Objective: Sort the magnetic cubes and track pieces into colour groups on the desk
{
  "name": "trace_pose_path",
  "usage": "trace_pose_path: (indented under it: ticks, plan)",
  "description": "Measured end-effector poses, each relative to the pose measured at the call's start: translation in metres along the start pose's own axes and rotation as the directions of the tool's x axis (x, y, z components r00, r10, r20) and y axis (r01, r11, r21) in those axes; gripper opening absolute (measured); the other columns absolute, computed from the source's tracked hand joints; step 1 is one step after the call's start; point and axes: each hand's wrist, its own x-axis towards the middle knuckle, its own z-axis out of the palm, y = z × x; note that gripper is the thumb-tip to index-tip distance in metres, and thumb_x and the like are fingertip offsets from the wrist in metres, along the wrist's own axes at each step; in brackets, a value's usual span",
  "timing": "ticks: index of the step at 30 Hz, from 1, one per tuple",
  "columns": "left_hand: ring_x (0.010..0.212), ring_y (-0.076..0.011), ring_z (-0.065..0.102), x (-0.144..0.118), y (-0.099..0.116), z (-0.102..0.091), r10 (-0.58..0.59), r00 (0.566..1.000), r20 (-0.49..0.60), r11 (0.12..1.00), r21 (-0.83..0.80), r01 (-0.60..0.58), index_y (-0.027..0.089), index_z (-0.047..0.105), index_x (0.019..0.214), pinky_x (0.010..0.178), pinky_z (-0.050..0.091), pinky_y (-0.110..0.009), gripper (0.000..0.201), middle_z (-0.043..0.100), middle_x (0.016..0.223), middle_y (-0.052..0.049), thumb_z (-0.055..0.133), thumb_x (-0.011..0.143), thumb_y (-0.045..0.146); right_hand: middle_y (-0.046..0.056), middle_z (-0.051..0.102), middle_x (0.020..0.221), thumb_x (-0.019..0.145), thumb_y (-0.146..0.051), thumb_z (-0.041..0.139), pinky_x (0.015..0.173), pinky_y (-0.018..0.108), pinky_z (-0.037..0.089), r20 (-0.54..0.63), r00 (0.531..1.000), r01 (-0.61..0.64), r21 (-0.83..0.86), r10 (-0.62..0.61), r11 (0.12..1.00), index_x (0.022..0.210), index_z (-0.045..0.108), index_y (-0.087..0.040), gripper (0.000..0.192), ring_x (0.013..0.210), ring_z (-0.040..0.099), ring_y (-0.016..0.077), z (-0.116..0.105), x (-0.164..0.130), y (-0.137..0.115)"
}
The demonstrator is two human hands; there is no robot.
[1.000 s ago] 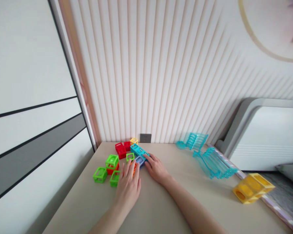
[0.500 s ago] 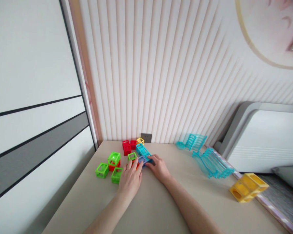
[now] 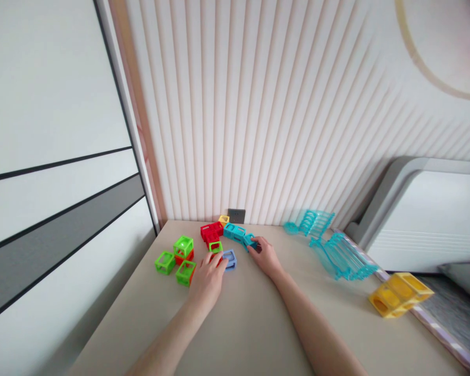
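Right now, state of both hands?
Left hand: palm down, fingers spread on the light blue block, no closed grip visible.
Right hand: fingertips on the end of the teal block row; whether it grips cannot be told.

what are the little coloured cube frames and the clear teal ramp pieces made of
Cube frames: likely moulded plastic, opaque and glossy, judging by bright flat colours and thin open walls. Teal ramp pieces: seemingly translucent plastic, since the tabletop shows through the ribs. Tabletop: matte beige, possibly laminate.

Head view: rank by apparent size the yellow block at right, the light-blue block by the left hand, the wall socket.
1. yellow block, though it's nearest the camera
2. light-blue block and wall socket: look alike, unranked
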Motion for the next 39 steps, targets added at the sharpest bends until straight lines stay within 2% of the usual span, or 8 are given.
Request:
trace_pose_path:
  ticks: [5, 11, 17, 24, 28, 32, 36, 39]
  plan:
    - [0.118, -0.0309, 0.055, -0.001, 0.000, 0.000, -0.003, 1.000, -0.017, 1.000, 0.002, 0.003, 0.025, 0.067, 0.120, 0.093, 0.050, -0.045, 0.036, 0.064, 0.133, -0.006, 0.052, 0.091, 0.009, 0.007, 0.066, 0.102, 0.080, -0.019, 0.057, 0.082, 0.035, 0.050, -0.056, 0.998, -0.013, -0.055, 0.010, 0.998, 0.107, 0.062, -0.022, 0.027, 0.084, 0.064, 0.0221, -0.001, -0.008, -0.007]
    - [0.115, -0.0306, 0.057, 0.000, 0.000, 0.000, -0.005, 0.998, -0.059, 0.999, -0.033, 0.003, 0.026, 0.069, 0.118, 0.091, 0.050, -0.046, 0.038, 0.065, 0.129, -0.007, 0.050, 0.090, 0.007, 0.010, 0.066, 0.112, 0.086, -0.028, 0.051, 0.092, 0.038, 0.048, -0.144, 0.990, -0.007, -0.006, 0.006, 1.000, 0.113, 0.061, -0.021, 0.029, 0.100, 0.063, 0.0248, -0.005, -0.008, -0.009]
    - [0.112, -0.0313, 0.059, 0.000, -0.002, 0.002, 0.012, 0.996, -0.086, 1.000, -0.025, -0.015, 0.025, 0.070, 0.114, 0.090, 0.050, -0.047, 0.037, 0.068, 0.126, -0.008, 0.052, 0.088, 0.007, 0.012, 0.069, 0.105, 0.091, -0.034, 0.038, 0.089, 0.039, 0.050, -0.230, 0.968, -0.077, 0.109, 0.100, 0.991, 0.107, 0.062, -0.019, 0.032, 0.098, 0.065, 0.0262, -0.008, -0.004, -0.001]
    - [0.110, -0.0311, 0.060, 0.000, -0.001, 0.003, 0.043, 0.986, -0.161, 0.999, -0.006, -0.045, 0.023, 0.071, 0.112, 0.092, 0.049, -0.048, 0.025, 0.069, 0.122, -0.008, 0.055, 0.093, 0.020, -0.001, 0.062, 0.063, 0.095, -0.044, 0.030, 0.055, 0.030, 0.050, -0.175, 0.962, -0.156, 0.287, 0.211, 0.945, 0.100, 0.056, -0.022, 0.035, 0.054, 0.065, 0.0198, -0.006, -0.005, 0.004]
    - [0.110, -0.0324, 0.060, 0.002, 0.002, -0.001, 0.023, 0.969, -0.245, 1.000, -0.013, -0.027, 0.019, 0.067, 0.120, 0.097, 0.048, -0.050, 0.031, 0.066, 0.122, -0.014, 0.054, 0.095, 0.030, -0.002, 0.060, 0.060, 0.095, -0.050, 0.034, 0.053, 0.030, 0.050, -0.145, 0.963, -0.160, 0.379, 0.229, 0.912, 0.097, 0.054, -0.023, 0.034, 0.052, 0.064, 0.0196, -0.006, -0.004, 0.005]
    - [0.119, -0.0355, 0.057, 0.016, 0.003, -0.001, -0.004, 0.951, -0.310, 1.000, -0.015, -0.001, 0.013, 0.049, 0.140, 0.100, 0.047, -0.051, 0.051, 0.061, 0.130, -0.019, 0.053, 0.096, 0.037, -0.002, 0.060, 0.062, 0.094, -0.055, 0.036, 0.056, 0.030, 0.052, -0.109, 0.971, -0.139, 0.474, 0.215, 0.870, 0.096, 0.052, -0.023, 0.036, 0.054, 0.065, 0.0193, -0.008, -0.005, 0.002]
    - [0.126, -0.0352, 0.054, 0.041, 0.003, 0.008, 0.022, 0.954, -0.298, 0.994, -0.092, -0.051, 0.011, 0.035, 0.147, 0.103, 0.047, -0.050, 0.062, 0.055, 0.138, -0.021, 0.056, 0.094, 0.035, -0.003, 0.061, 0.058, 0.092, -0.059, 0.039, 0.058, 0.030, 0.053, -0.067, 0.982, -0.110, 0.542, 0.174, 0.833, 0.096, 0.053, -0.022, 0.040, 0.055, 0.064, 0.0189, -0.011, -0.007, -0.003]
    - [0.122, -0.0311, 0.057, 0.055, 0.002, 0.014, 0.014, 0.967, -0.256, 0.977, -0.204, -0.068, 0.016, 0.035, 0.146, 0.101, 0.050, -0.046, 0.057, 0.058, 0.133, -0.017, 0.055, 0.093, 0.025, -0.003, 0.062, 0.058, 0.091, -0.061, 0.041, 0.058, 0.030, 0.054, -0.051, 0.985, -0.104, 0.581, 0.164, 0.807, 0.094, 0.054, -0.022, 0.041, 0.054, 0.064, 0.0182, -0.013, -0.008, -0.007]
